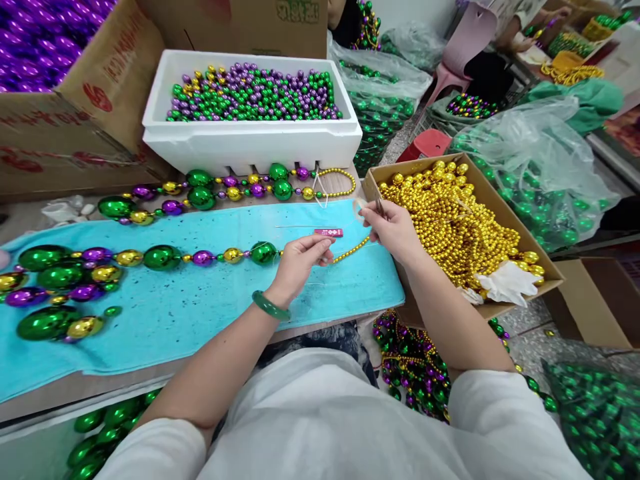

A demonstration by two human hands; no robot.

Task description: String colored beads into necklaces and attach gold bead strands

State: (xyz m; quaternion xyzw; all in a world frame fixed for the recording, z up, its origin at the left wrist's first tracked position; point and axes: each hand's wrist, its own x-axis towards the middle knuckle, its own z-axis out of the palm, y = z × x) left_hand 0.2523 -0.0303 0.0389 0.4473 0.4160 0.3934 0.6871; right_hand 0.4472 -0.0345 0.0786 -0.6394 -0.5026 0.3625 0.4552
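Note:
My left hand (300,267), a green bangle (271,305) on its wrist, is closed in a pinch on a bead string near the end of its large beads. Large green, purple and gold beads (203,258) run leftward from it along the blue towel. A strand of small gold beads (353,251) shows between my two hands. My right hand (390,227) is closed around a small dark metal tool (381,209), its kind unclear. A pale loop (357,208) shows at its fingertips. Just beyond my left hand lies a needle (297,227) beside a small pink-red packet (329,233).
Another bead string (200,198) lies along the back of the blue towel (200,313). Behind it stands a white foam box (250,141) of small beads. A cardboard box (555,270) of gold beads is at right, a carton (100,100) of purple beads at left.

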